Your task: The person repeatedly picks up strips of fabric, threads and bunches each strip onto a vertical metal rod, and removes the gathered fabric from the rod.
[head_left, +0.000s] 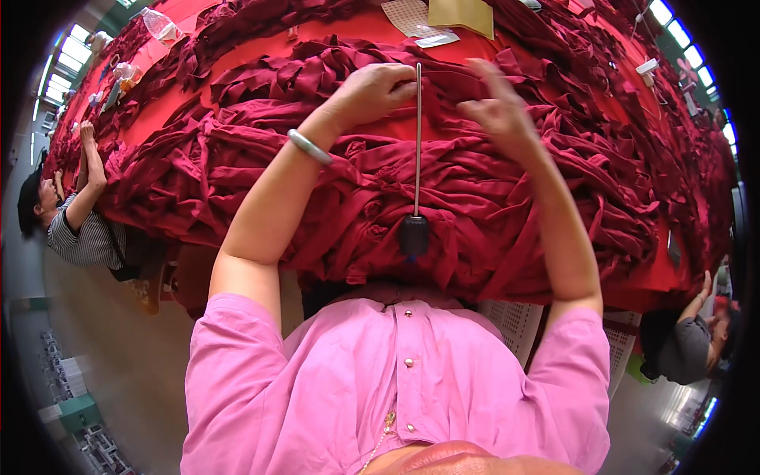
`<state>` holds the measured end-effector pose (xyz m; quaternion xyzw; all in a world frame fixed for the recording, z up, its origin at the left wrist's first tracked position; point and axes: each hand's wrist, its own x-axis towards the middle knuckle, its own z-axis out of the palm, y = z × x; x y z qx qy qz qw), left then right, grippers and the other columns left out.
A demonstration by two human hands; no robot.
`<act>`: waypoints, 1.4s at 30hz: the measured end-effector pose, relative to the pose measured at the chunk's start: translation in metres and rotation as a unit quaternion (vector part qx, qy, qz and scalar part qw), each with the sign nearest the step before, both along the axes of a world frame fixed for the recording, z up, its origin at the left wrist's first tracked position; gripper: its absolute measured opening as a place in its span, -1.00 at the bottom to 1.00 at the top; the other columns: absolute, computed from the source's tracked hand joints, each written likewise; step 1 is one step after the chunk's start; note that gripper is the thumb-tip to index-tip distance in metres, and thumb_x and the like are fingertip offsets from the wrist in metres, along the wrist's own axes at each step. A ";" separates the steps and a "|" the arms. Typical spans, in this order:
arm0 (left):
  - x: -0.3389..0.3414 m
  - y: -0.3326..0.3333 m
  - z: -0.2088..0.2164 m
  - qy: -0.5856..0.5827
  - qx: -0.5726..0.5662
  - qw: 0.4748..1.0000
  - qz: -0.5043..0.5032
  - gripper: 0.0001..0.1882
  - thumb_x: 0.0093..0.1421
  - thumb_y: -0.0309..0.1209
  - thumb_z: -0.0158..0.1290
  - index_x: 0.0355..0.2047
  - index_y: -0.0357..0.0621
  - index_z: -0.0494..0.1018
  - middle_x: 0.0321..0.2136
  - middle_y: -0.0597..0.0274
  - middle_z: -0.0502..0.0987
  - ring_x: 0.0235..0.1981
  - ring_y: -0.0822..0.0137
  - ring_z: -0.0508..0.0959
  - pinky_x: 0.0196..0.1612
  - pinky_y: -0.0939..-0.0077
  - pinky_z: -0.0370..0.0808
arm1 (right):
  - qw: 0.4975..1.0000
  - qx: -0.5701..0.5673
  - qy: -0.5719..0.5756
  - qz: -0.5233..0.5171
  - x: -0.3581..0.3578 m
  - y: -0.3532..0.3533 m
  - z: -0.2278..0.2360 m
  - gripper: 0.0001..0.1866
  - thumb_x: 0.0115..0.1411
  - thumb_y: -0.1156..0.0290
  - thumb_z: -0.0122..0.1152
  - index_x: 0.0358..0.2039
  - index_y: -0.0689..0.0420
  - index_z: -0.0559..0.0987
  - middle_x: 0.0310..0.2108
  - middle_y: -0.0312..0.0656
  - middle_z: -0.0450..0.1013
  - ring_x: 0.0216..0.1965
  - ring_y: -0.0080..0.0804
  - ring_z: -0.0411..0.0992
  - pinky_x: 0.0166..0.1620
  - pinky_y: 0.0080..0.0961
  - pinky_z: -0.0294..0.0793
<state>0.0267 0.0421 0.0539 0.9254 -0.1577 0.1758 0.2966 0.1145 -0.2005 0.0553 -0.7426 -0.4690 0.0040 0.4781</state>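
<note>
A thin metal rod (pixel 418 142) stands up from a black cylindrical base (pixel 413 237) in front of me. My left hand (pixel 376 89), with a pale bangle on its wrist, is beside the rod's upper end. Its fingers are curled together, and whatever they may pinch is hidden. To the right of the rod, my right hand (pixel 505 112) is raised and blurred by motion, thumb and forefinger apart with nothing visible between them. Dark red fabric strips (pixel 317 170) lie heaped and tangled below and around both hands.
A bright red cover (pixel 269 54) shows between the heaps. Beyond lie a yellowish sheet (pixel 461 16), a dotted sheet (pixel 408 16) and a clear plastic bottle (pixel 161 25). One person (pixel 79 229) works at the left edge, another (pixel 689 344) at the right.
</note>
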 end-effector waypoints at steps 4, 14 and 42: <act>-0.002 -0.006 -0.001 -0.036 0.002 0.999 -0.013 -0.75 0.19 -0.27 0.05 -0.34 -0.25 0.45 -0.55 -0.02 0.45 -0.52 0.05 0.46 -0.41 0.30 0.38 | 0.994 -0.018 -0.008 0.105 0.015 0.037 -0.032 -0.79 0.22 0.41 0.12 -0.18 0.25 0.49 -0.51 -0.17 0.41 -0.50 -0.52 0.34 -0.38 -0.53 0.39; -0.018 0.065 -0.010 0.006 0.066 0.994 0.089 -0.77 0.15 -0.29 0.13 -0.35 -0.24 0.49 -0.62 0.07 0.41 -0.60 0.30 0.39 -0.43 0.42 0.37 | 0.882 -0.066 -0.281 -0.372 0.164 -0.135 0.037 -0.74 0.27 0.22 0.00 -0.28 0.10 0.56 -0.40 -0.01 0.53 -0.34 -0.04 0.52 -0.33 -0.26 0.44; 0.053 0.081 -0.015 0.029 -0.695 0.705 0.141 -0.85 0.27 -0.43 -0.04 -0.22 -0.23 0.42 -0.37 0.11 0.56 -0.37 0.29 0.59 -0.28 0.39 0.60 | 0.927 0.027 0.348 0.137 0.005 0.037 -0.020 -0.88 0.22 0.37 0.19 -0.39 0.15 0.54 -0.49 -0.48 0.43 -0.46 -0.81 0.32 -0.37 -0.76 0.33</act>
